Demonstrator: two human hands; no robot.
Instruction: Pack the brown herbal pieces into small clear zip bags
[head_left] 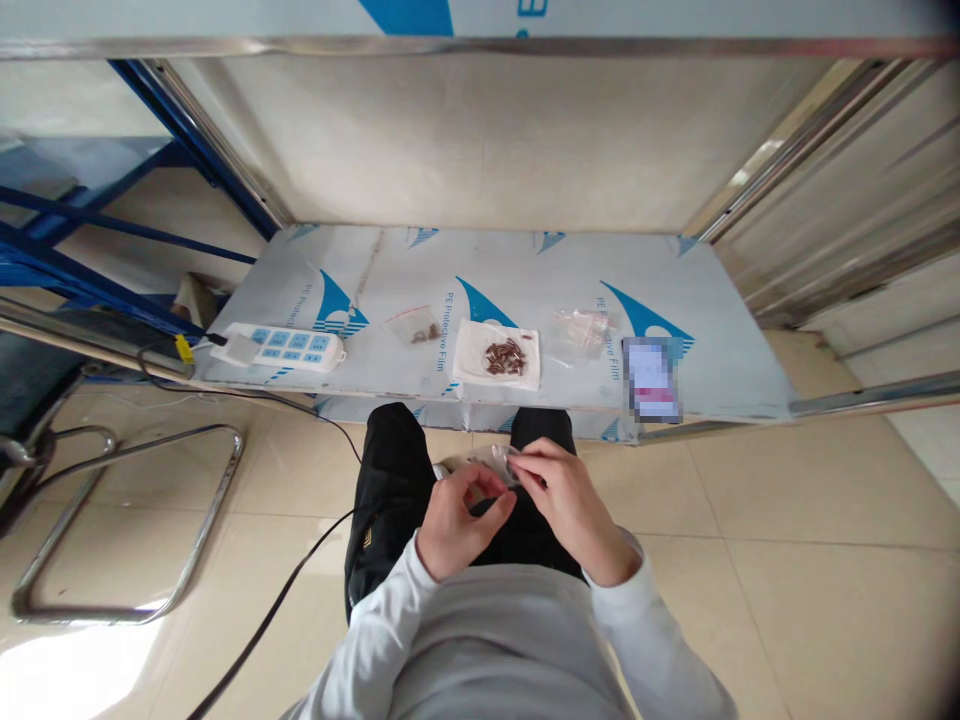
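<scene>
Above my lap, in front of the shelf, both hands are close together at a small clear plastic bag (pixel 491 457). My left hand (pixel 465 515) is closed, its thumb and fingers pinched at the bag's near side. My right hand (pixel 562 490) pinches the bag's right edge between thumb and fingers. What lies inside the bag is too small to make out. Just beyond, on the shelf, a white paper pad (pixel 469 365) bears a heap of small brown metallic pieces (pixel 505 358).
The film-covered metal shelf (pixel 405 385) also carries a power strip (pixel 300 348) at left, a small bag with brown pieces (pixel 416 326), clear bags (pixel 583 330) and a phone (pixel 652 380). A black cable (pixel 277 610) and a metal chair frame (pixel 217 510) are at left.
</scene>
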